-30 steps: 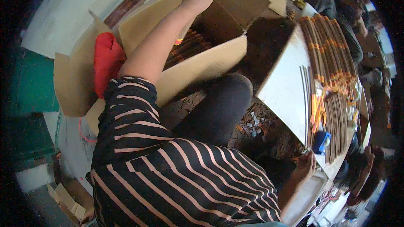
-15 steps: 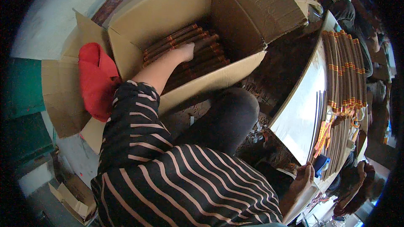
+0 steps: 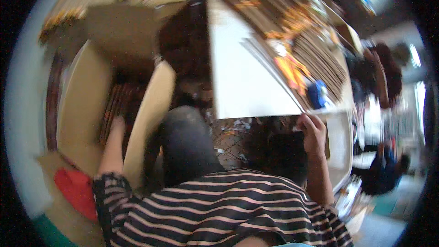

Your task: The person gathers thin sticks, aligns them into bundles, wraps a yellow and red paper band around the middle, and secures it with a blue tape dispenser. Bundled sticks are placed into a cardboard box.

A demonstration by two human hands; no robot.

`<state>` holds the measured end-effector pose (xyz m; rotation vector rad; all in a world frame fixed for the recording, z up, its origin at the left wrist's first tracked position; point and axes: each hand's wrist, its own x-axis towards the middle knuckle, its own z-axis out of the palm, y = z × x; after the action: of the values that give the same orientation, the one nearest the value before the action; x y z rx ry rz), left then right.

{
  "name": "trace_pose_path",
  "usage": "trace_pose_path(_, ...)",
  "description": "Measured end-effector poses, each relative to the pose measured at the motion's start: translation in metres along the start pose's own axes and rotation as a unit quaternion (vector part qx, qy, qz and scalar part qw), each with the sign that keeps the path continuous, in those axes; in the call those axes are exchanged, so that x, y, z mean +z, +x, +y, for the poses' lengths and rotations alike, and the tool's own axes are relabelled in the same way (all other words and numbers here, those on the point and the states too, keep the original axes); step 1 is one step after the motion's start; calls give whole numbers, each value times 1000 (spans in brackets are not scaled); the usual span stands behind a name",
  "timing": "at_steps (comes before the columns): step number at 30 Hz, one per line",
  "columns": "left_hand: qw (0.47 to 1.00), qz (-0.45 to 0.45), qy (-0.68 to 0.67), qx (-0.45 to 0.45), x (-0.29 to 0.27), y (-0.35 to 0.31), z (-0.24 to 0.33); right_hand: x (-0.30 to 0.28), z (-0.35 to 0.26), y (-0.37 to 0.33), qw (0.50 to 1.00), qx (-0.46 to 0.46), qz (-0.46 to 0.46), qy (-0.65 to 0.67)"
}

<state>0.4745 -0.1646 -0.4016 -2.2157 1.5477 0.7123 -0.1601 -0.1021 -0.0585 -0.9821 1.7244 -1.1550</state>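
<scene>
My left hand (image 3: 118,127) reaches down into a deep cardboard box (image 3: 84,105) on the left. It rests at a layer of brown stick bundles (image 3: 115,100) with orange bands. Motion blur hides its fingers. My right hand (image 3: 313,133) is at the near edge of a white-topped table (image 3: 238,82), its fingers closed in a pinch on the near ends of a few thin brown sticks (image 3: 274,75). Beside those sticks lie orange-and-yellow strips (image 3: 291,71) and a blue object (image 3: 316,94) whose kind is blurred.
More banded bundles (image 3: 256,0) and loose brown sticks (image 3: 320,59) cover the table's far and right parts. A red cloth (image 3: 75,192) hangs by the box's near flap. Scraps litter the floor (image 3: 231,142) between box and table. Another person (image 3: 382,73) is at the right.
My view has swung right, so the box now appears further left and the table is central. My left hand stays in the box; my right hand stays at the table edge.
</scene>
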Motion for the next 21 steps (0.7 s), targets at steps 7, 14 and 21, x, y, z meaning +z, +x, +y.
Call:
trace_pose_path(7,975,195,-105,-22,-119,-71,41,-86,27,14,996,-52,48,51)
trace_pose_path(14,687,326,-607,230,-240,-212,243,-169,33,118,959,-161,101,-211)
trace_pose_path(21,810,-101,-436,379,-184,-279,454,-170,28,214,812,-255,47,-522)
